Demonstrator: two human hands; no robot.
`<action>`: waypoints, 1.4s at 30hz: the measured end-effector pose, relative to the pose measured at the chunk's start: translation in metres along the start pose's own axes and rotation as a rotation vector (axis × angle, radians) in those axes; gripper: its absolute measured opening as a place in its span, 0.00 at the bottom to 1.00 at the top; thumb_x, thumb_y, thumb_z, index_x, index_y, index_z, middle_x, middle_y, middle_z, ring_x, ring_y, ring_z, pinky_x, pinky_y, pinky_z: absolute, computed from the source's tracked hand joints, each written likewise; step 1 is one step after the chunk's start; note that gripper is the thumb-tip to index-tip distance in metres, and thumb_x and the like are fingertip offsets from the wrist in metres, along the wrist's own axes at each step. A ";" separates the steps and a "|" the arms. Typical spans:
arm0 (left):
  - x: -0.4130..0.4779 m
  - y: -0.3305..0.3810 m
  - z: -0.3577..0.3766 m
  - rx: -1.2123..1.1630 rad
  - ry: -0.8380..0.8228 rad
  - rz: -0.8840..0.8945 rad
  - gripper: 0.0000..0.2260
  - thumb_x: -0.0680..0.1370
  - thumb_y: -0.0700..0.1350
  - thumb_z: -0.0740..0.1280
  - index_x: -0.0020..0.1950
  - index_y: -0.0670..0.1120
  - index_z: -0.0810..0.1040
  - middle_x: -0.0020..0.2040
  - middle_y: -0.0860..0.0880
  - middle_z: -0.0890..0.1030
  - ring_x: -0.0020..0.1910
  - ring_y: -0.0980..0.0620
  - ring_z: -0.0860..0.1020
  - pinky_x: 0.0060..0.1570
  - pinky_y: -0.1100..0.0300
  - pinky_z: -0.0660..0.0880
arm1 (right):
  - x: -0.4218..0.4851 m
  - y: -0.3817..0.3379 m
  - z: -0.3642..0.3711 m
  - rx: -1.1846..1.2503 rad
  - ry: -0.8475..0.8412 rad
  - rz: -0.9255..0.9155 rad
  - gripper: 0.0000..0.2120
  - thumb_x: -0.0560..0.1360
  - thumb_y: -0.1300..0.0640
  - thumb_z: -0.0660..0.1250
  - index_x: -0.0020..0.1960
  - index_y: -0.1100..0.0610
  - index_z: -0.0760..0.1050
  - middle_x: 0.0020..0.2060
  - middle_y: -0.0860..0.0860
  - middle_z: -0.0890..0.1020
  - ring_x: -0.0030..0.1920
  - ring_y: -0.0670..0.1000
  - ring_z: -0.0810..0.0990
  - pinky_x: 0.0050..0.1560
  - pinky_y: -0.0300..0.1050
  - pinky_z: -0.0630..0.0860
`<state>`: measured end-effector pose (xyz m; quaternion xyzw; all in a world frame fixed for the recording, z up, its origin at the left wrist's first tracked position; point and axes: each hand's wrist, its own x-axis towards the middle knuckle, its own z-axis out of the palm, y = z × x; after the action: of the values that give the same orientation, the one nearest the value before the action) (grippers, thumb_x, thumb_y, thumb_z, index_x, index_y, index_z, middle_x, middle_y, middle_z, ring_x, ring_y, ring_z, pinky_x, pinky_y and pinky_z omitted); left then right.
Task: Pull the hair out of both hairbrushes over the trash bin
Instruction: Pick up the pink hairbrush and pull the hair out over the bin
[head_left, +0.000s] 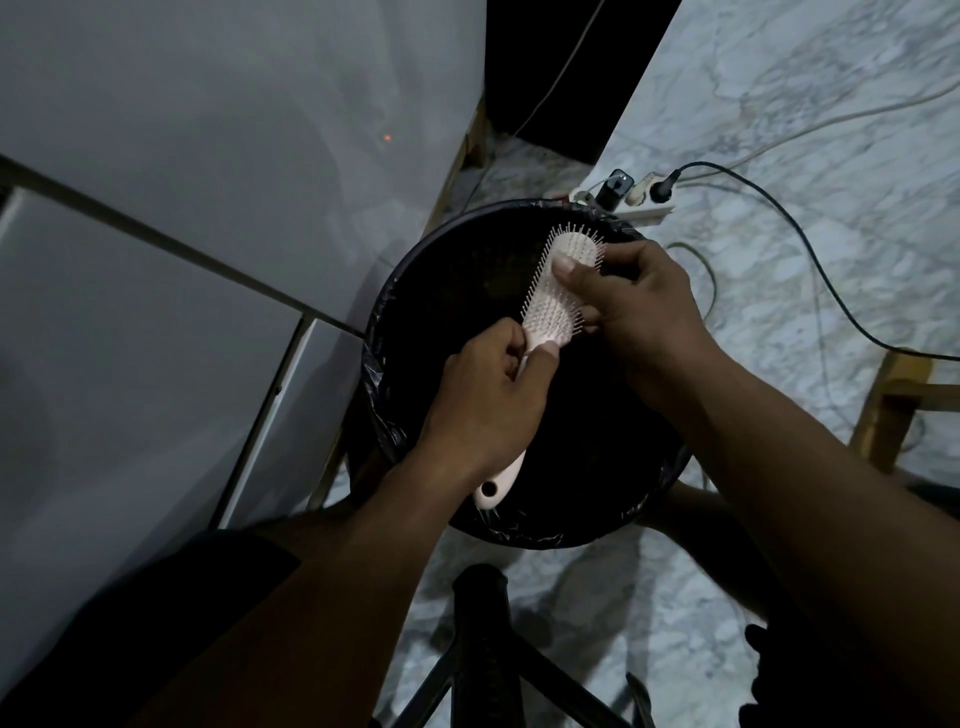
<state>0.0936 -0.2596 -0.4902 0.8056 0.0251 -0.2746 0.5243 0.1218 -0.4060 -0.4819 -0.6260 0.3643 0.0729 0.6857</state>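
Observation:
A pale pink hairbrush (555, 300) with white bristles is held over a round black trash bin (387, 332) lined with a dark bag. My left hand (485, 400) is wrapped around the brush's handle, whose end with a hole sticks out below my wrist. My right hand (631, 306) rests on the bristle head, with the thumb pressed on the bristles near the top and the fingers behind the brush. Any hair in the bristles is too dim to make out. Only this one brush is in view.
A white cabinet (182, 260) stands to the left of the bin. A power strip (631, 200) with plugs and cables lies behind the bin on the marble floor (831, 156). A wooden furniture leg (888, 410) is at the right, and a black stand (483, 639) is below the bin.

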 end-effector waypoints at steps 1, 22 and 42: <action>0.000 0.001 0.000 0.000 -0.008 0.007 0.16 0.82 0.49 0.66 0.36 0.49 0.69 0.23 0.56 0.69 0.24 0.57 0.68 0.27 0.59 0.67 | 0.001 0.000 -0.001 0.017 0.026 0.013 0.18 0.72 0.56 0.77 0.55 0.60 0.73 0.38 0.56 0.82 0.25 0.44 0.78 0.29 0.41 0.77; -0.002 -0.007 -0.002 0.120 0.011 0.073 0.13 0.81 0.50 0.67 0.41 0.44 0.72 0.26 0.53 0.72 0.23 0.58 0.69 0.25 0.64 0.65 | 0.010 0.005 -0.018 -0.306 -0.116 -0.160 0.30 0.61 0.50 0.83 0.60 0.58 0.79 0.50 0.53 0.87 0.49 0.51 0.87 0.52 0.49 0.84; 0.001 -0.010 -0.004 0.123 0.063 -0.008 0.15 0.81 0.49 0.68 0.36 0.48 0.69 0.25 0.55 0.71 0.22 0.60 0.70 0.23 0.70 0.64 | 0.024 0.004 -0.024 0.094 0.133 0.185 0.10 0.78 0.55 0.69 0.41 0.54 0.71 0.36 0.53 0.78 0.34 0.49 0.76 0.35 0.45 0.71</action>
<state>0.0931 -0.2520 -0.4979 0.8445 0.0280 -0.2523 0.4716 0.1278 -0.4357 -0.4980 -0.5602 0.4681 0.0771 0.6790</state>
